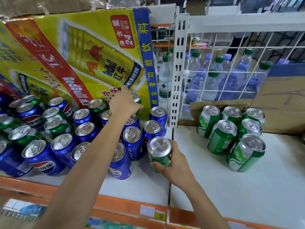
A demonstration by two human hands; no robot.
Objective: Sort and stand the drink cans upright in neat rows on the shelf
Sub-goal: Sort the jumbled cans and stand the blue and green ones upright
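On the left part of the white shelf (148, 189) stand several blue cola cans (132, 142) mixed with green cans (56, 126), all upright. My left hand (124, 103) reaches to the back and grips a green can (137, 99) against the yellow carton. My right hand (173, 164) holds another green can (159, 152) upright near the shelf's front, beside the blue cans. To the right of the divider, several green cans (231, 136) stand in a tidy group.
A large yellow energy-drink carton (79, 52) leans behind the left cans. A white slotted upright (179, 70) and wire grid (247, 66) screen water bottles (212, 81). A brown cardboard box (283, 103) sits at the back right. An orange price rail (132, 210) edges the shelf.
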